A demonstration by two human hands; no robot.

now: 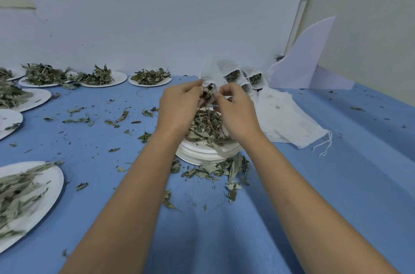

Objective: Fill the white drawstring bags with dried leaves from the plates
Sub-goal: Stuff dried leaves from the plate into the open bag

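Both hands hold a white drawstring bag (212,71) up over a stack of white plates (202,154) topped with dried leaves (205,128). My left hand (179,103) pinches the left side of the bag's mouth. My right hand (235,107) pinches the right side. Dark leaves show inside the bag's mouth between my fingertips. Behind it, filled bags (247,79) stand by the wall with their mouths open. A pile of flat empty bags (289,121) lies to the right of the plates.
More plates with leaves lie along the back wall (150,77) and down the left edge (27,193). Loose leaves are scattered over the blue table (336,184). A white board (307,58) leans in the back right corner.
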